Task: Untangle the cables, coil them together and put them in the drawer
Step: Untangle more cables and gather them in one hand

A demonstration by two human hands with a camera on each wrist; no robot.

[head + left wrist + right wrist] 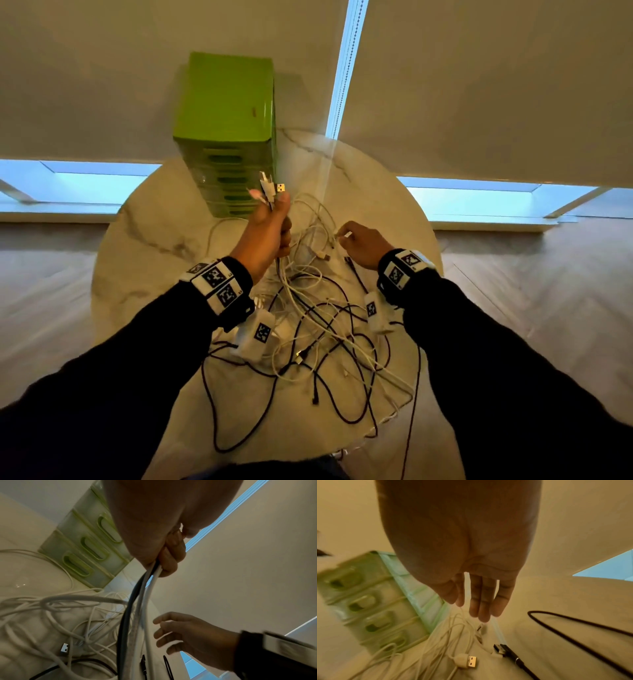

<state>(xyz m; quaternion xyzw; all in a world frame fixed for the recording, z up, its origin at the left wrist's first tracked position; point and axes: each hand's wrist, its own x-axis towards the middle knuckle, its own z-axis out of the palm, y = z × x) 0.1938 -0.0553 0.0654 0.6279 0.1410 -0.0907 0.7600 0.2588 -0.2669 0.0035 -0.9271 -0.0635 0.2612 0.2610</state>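
My left hand (278, 214) is raised above the round table and grips a bundle of white and black cables (137, 601) in its fist. Several plug ends (270, 186) stick up out of that fist. The rest of the cables (325, 329) lie tangled on the marble top beneath both wrists. To the right and lower, my right hand (343, 235) pinches the end of a thin white cable (462, 609) between thumb and forefinger, its other fingers (482, 601) straight. The green drawer unit (226, 113) stands at the table's far edge with all visible drawers closed.
A loose white USB plug (467, 660) and a black USB plug (501, 649) lie under my right hand. The table (154, 240) is small and round, and black cable loops reach its near edge. Roller blinds with a bead chain (346, 68) hang behind.
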